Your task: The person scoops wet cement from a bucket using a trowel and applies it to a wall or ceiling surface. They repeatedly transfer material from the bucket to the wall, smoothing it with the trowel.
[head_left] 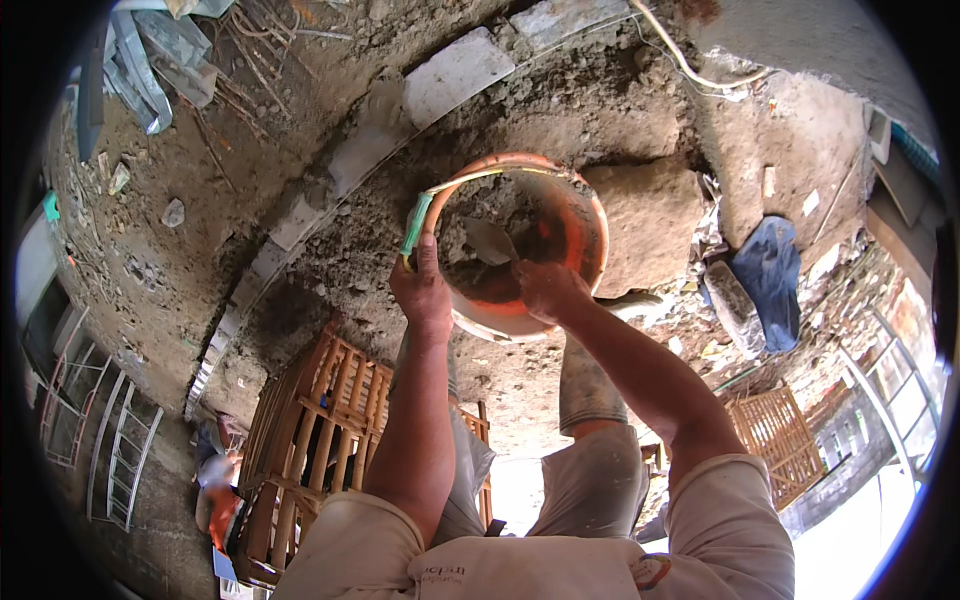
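An orange bucket [598,225] stands in front of me, with dark grey, wet-looking material [500,205] inside. Its thin handle lies against the far rim and has a green-wrapped grip [416,222] at the left. My left hand [424,292] is closed on the bucket's left rim, thumb upward near the green grip, its other fingers mostly hidden. Over the near right part of the opening, my right hand [550,291] is closed round the handle of a trowel. The trowel's pointed metal blade [489,241] reaches into the bucket, tilted left.
A curved row of pale blocks [458,78] runs through the dirt beyond the bucket. Wooden slatted crates [330,420] stand near my left leg. Blue cloth [768,285] and a stone [733,310] lie to the right. Another person [215,470] is at the lower left, beside a ladder [125,450].
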A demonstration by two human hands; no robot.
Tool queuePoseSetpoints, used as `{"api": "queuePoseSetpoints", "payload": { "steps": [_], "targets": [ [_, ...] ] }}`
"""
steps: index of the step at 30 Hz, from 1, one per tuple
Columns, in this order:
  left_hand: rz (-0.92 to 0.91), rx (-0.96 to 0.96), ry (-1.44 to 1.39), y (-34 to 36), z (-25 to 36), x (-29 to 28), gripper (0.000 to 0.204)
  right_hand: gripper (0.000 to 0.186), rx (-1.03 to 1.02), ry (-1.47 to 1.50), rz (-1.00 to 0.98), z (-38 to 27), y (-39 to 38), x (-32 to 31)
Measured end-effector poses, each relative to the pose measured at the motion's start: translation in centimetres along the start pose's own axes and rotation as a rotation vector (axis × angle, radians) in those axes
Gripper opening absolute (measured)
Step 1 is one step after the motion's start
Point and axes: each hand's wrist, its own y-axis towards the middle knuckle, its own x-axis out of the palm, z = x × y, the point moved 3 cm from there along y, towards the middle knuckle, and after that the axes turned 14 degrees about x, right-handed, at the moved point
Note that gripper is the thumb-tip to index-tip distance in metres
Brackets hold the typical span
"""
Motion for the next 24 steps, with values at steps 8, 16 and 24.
{"api": "queuePoseSetpoints", "payload": {
  "steps": [8,16,24],
  "targets": [
    [0.09,0.065,0.022,0.2,-0.2,-0.9,0.048,0.035,0.087,0.373,-0.289,-0.8,-4.1,-6.0],
    [0.076,0.047,0.056,0.2,0.5,-0.4,0.048,0.049,0.006,0.406,-0.267,3.2,-9.6,-11.3],
    [0.03,0.042,0.026,0.5,0.5,-1.0,0.057,0.042,0.021,0.589,0.029,1.9,-11.1,-19.2]
  ]
}}
